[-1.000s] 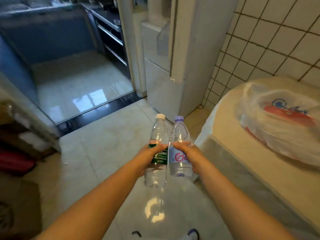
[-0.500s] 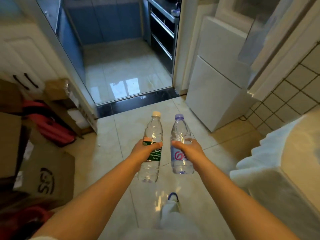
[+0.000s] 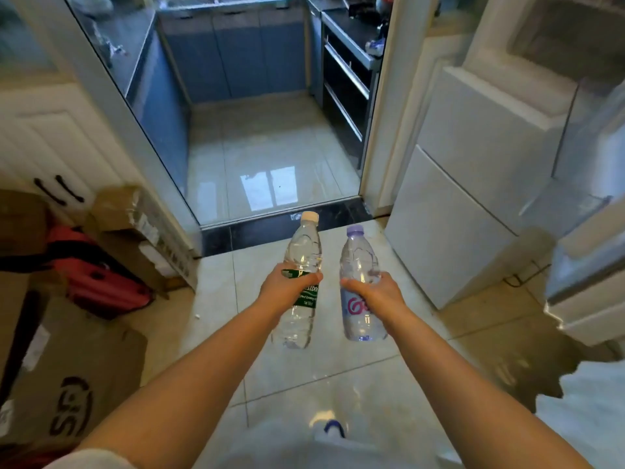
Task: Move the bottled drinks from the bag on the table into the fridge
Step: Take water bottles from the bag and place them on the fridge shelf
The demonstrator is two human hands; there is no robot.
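1. Step in hand, as we judge it: carrying 2 bottled drinks toward the fridge; the bag isn't in view.
2. Nearest, frame centre: our left hand (image 3: 287, 291) is wrapped tight round the green-label bottle (image 3: 302, 282), fingers curled over the label, bottle upright w/ a pale cap.
3. Just beside it, our right hand (image 3: 375, 296) grips the purple-cap bottle (image 3: 359, 286) at mid-body, thumb across the front. The 2 bottles are close but apart, both held over the tiled floor (image 3: 304, 367).
4. Lower left: cardboard boxes (image 3: 67, 384) and a red case (image 3: 98, 282).
5. Farther, right side of frame: the white fridge (image 3: 473, 198); an open door panel seems to show at the far right edge, can't tell for sure.
6. Next move, we reckon: turn right, step up to the fridge, stand each bottle on a shelf or door rack.
7. Farthest, upper centre: the kitchen w/ blue cabinets (image 3: 236, 55).
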